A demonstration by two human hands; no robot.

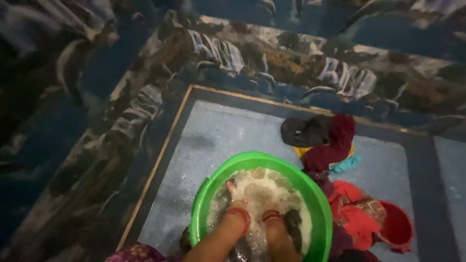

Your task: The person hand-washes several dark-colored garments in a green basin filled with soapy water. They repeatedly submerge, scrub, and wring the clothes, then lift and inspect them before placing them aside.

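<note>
A green plastic basin [315,194] stands on the wet floor, full of foamy water [264,187]. Both my hands are plunged into the suds. My left hand [235,194], with a red bangle at the wrist, is mostly under the foam. My right hand [269,206], also with a red bangle, is under the foam too. A dark wet garment [292,225] lies in the basin beside my right wrist. The foam hides my fingers, so whether they hold cloth cannot be seen.
A heap of clothes [323,140], dark, maroon, yellow and teal, lies behind the basin to the right. Red cloth [357,213] and a small red tub [398,225] sit right of the basin. Patterned tiled walls [145,97] enclose the blue-grey floor [218,136].
</note>
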